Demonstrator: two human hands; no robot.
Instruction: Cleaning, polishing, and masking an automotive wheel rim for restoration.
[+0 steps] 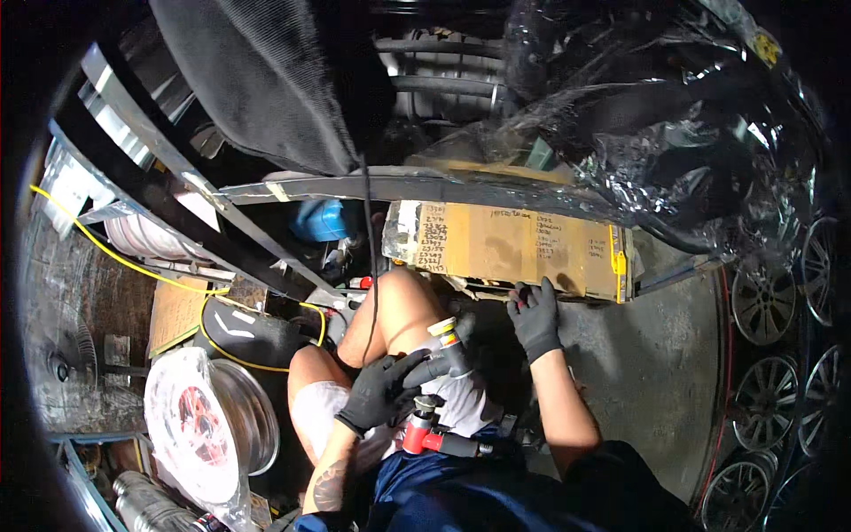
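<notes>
The person sits on the floor (656, 372) with bare knees drawn up; both hands wear black gloves. The left hand (377, 390) is closed around a small power tool (443, 350), held over the lap just near of the knees, probably so it stays steady and close to the body; a red fitting (418, 436) with a dark hose sits just below it, likely the tool's feed line. The right hand (534, 317) is open, fingers spread, pressing on the near edge of a flat cardboard box (514, 244), seemingly to brace or steady it; it grips nothing. One box, one tool, two gloved hands; at far right about five alloy wheels (761, 301) stand stacked along the wall; at near left one wheel in clear plastic (191, 426); a yellow cable (133, 266) runs across the left.
</notes>
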